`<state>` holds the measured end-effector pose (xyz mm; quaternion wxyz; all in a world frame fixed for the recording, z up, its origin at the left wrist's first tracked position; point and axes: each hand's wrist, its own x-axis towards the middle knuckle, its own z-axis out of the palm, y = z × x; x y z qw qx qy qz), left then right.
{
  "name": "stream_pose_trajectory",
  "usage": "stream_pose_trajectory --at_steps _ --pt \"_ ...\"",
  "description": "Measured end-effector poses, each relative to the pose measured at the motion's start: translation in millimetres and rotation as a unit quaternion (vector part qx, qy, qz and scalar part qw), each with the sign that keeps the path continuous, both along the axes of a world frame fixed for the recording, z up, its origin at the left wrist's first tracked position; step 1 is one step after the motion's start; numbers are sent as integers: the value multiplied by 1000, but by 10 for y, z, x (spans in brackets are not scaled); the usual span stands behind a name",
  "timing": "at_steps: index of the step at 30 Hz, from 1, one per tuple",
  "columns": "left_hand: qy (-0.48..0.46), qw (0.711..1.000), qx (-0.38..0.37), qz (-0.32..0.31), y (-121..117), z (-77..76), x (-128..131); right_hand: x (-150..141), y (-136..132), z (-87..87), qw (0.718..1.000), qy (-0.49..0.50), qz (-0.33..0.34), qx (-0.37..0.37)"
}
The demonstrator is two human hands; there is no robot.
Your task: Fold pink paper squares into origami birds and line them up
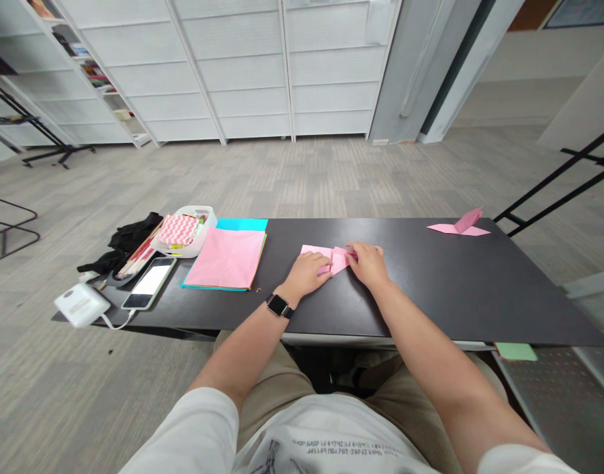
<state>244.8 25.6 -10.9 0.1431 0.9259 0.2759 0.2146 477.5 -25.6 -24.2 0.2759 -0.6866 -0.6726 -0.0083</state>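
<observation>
A piece of folded pink paper (338,261) lies on the dark table in front of me, with creases and layered flaps. My left hand (307,272) is closed on its left part, fingers bent and pressing the paper to the tabletop. At the right end, my right hand (368,263) pinches the edge between thumb and fingers. Both hands cover parts of the sheet, so its full outline is hidden. To the left lies a stack of square paper (227,258), pink on top, with blue and other colours showing at the edges.
A finished-looking pink paper figure (462,225) stands at the far right of the table (454,283). On the left are a white basket (205,230), a phone (150,283) cabled to a white power bank (82,305), a pencil tray (134,263) and black cloth (128,236).
</observation>
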Motion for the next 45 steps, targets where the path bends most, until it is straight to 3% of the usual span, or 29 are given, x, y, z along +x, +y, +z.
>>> stream_pose_trajectory --at_steps 12,19,27,34,45 --pt "16 1000 16 17 -26 -40 44 -18 44 -40 999 -31 -8 1" --pt "-22 999 32 -20 -36 -44 71 -16 72 -52 999 -51 -7 0" --pt "-13 1000 6 -3 -43 -55 87 -1 6 5 998 -37 -32 36" --pt "-19 999 25 23 -42 -89 132 -42 -116 78 998 -35 59 -6" --pt "-28 999 22 10 -43 -36 117 -148 -151 98 997 -61 41 -28"
